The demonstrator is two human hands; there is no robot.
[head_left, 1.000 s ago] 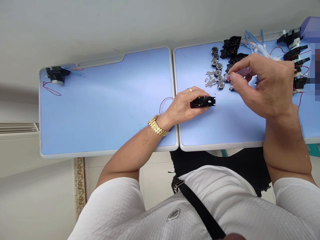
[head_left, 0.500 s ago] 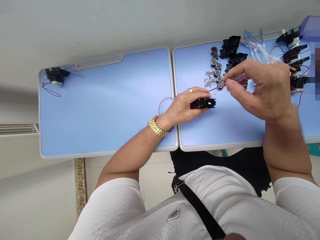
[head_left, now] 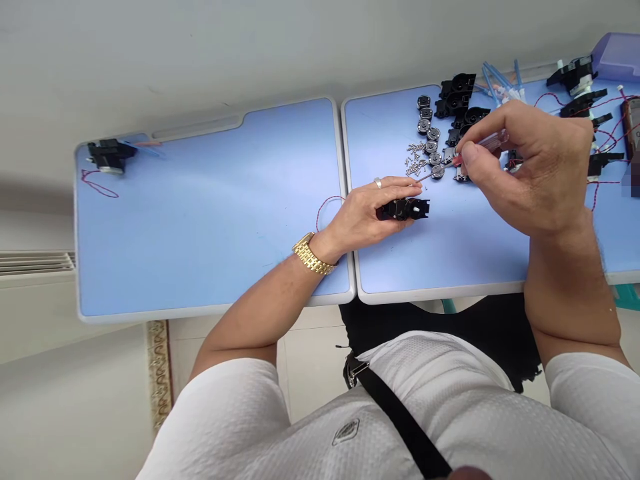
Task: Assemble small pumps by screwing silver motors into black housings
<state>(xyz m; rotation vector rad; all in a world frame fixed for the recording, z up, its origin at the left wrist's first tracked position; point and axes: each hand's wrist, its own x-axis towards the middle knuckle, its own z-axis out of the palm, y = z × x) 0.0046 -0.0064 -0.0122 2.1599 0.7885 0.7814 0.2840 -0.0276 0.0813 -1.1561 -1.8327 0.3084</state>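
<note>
My left hand [head_left: 367, 210] is closed round a black plastic motor assembly [head_left: 404, 209], with a white shaft showing on its face. A red wire [head_left: 323, 208] curves out on the left side of that hand. Between the thumb and fingers of my right hand [head_left: 535, 170] is a screwdriver [head_left: 489, 143] with a clear and red handle. Its thin blade slants down to the left, and the tip is close to my left fingertips. Whether the tip touches anything is too small to tell. Loose screws [head_left: 415, 159] lie in a pile just beyond my left hand.
Small round motors [head_left: 424, 125] stand in rows beside black plastic housings [head_left: 454, 103]. Blue-tipped tubes [head_left: 500, 77] lie behind my right hand. Wired black assemblies [head_left: 583, 103] line the right side, near a purple bin [head_left: 617, 57]. Another assembly [head_left: 111, 155] sits at the far left corner.
My right hand has shifted slightly right and up with the screwdriver. My left hand keeps the motor assembly nearly in place. The view has turned a little, showing a dark device at the right edge.
</note>
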